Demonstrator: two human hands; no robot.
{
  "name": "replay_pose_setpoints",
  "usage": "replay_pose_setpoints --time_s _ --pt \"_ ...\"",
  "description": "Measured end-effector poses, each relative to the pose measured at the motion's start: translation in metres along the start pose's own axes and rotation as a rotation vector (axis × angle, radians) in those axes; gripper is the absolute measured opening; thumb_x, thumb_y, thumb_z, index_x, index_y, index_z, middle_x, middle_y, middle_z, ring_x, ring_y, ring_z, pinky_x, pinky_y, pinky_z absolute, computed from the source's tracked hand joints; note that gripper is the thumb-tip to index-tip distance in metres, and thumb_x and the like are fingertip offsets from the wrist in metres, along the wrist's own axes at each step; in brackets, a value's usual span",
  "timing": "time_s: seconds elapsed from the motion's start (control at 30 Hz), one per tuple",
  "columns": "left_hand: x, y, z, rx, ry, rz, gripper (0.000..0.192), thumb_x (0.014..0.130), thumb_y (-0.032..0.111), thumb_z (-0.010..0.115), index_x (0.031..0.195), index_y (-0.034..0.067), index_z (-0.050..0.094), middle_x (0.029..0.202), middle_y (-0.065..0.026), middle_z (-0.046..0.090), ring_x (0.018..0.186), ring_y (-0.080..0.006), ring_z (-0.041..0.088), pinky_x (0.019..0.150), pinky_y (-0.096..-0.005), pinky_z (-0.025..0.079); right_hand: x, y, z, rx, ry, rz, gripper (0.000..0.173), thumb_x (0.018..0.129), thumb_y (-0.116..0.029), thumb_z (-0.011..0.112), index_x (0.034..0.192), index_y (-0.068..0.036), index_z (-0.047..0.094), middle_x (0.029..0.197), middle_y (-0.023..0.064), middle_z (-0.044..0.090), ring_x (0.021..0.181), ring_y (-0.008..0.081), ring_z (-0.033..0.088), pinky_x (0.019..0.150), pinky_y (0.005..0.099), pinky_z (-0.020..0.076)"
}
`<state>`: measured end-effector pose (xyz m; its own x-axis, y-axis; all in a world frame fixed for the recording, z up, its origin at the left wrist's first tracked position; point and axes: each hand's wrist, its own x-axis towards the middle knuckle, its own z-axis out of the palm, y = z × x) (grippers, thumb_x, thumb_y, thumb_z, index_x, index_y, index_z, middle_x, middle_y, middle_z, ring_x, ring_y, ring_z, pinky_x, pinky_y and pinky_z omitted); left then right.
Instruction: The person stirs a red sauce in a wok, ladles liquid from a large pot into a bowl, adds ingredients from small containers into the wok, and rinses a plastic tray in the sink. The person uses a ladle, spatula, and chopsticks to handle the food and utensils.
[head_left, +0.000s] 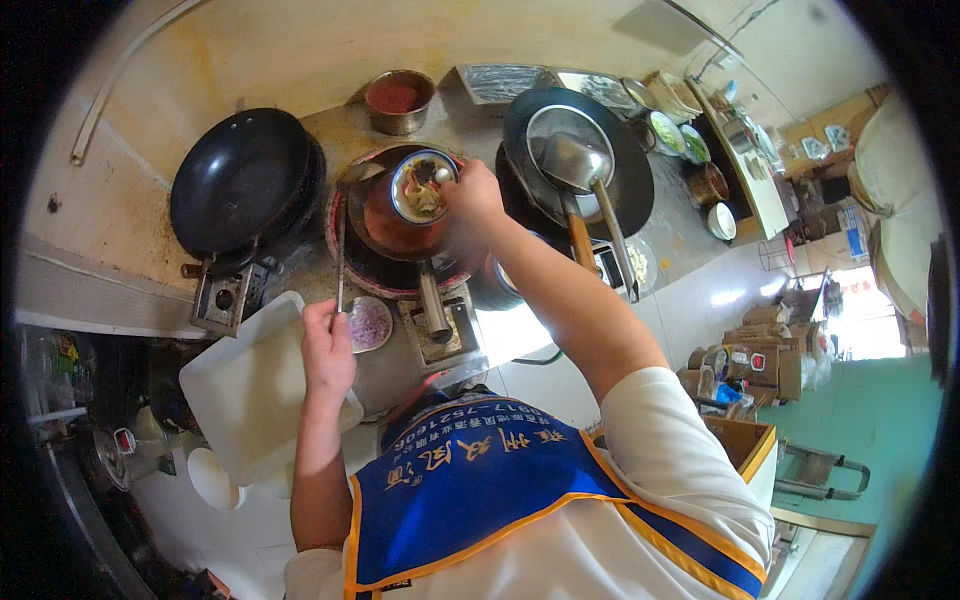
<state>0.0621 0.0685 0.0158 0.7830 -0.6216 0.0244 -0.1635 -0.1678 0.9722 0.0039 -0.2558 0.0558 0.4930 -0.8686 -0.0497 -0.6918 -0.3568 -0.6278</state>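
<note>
My left hand (328, 352) grips the thin handle of a metal ladle (342, 251), whose head lies at the far left of a saucepan (433, 300). Reddish-brown liquid (375, 225) shows in the pan, which stands over a burner. In my right hand (480, 196), a blue-rimmed bowl (394, 196) is held by its right edge above the pan, tilted. The bowl contains mixed food pieces, some dark, some pale, and a small white round item. A small dish of chopped purple onion (371, 324) sits just right of my left hand.
A black wok (238, 184) stands at left; another wok (637, 199) at right holds a strainer (534, 139) and a ladle (576, 161). A metal pot (400, 118) with red contents is behind. A white tub (240, 397) lies left of me. Bowls of chopped greens (666, 133) line the right.
</note>
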Motion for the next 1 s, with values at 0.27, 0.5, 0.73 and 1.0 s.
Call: replay_pose_setpoints --time_s 0.27,0.5,0.73,1.0 --pt "0.018 -0.027 0.035 0.149 -0.035 -0.008 0.025 0.098 0.013 0.056 0.118 0.001 0.049 0.099 -0.0221 0.067 0.090 -0.0355 0.068 0.080 -0.0431 0.052 -0.009 -0.010 0.019 -0.007 -0.096 -0.038 0.048 0.078 -0.027 0.078 0.105 0.005 0.055 0.105 0.0297 0.066 0.104 0.0435 0.063 0.091 0.0486 0.0500" --pt "0.020 -0.030 0.051 0.148 -0.101 -0.063 0.024 0.097 0.011 0.057 0.118 0.004 0.048 0.102 -0.0242 0.068 0.095 -0.0389 0.067 0.082 -0.0444 0.052 -0.009 -0.011 0.026 -0.120 -0.078 -0.177 0.038 0.081 -0.017 0.069 0.108 0.002 0.050 0.111 0.0290 0.060 0.102 0.0468 0.062 0.091 0.0505 0.0501" --pt "0.011 -0.039 0.047 0.166 -0.104 0.011 0.024 0.097 0.011 0.057 0.118 0.002 0.048 0.103 -0.0259 0.067 0.094 -0.0419 0.067 0.080 -0.0463 0.052 -0.005 -0.010 0.015 -0.138 0.044 -0.310 0.031 0.084 -0.014 0.062 0.108 0.002 0.048 0.109 0.0292 0.060 0.097 0.0480 0.062 0.084 0.0523 0.0523" --pt "0.005 -0.014 0.036 0.262 -0.012 0.094 0.025 0.098 0.013 0.055 0.119 0.002 0.048 0.102 -0.0271 0.067 0.092 -0.0451 0.066 0.078 -0.0498 0.052 0.010 -0.005 0.009 -0.030 0.068 -0.298 0.035 0.083 -0.021 0.069 0.103 0.002 0.053 0.101 0.0286 0.062 0.097 0.0461 0.062 0.084 0.0488 0.0510"
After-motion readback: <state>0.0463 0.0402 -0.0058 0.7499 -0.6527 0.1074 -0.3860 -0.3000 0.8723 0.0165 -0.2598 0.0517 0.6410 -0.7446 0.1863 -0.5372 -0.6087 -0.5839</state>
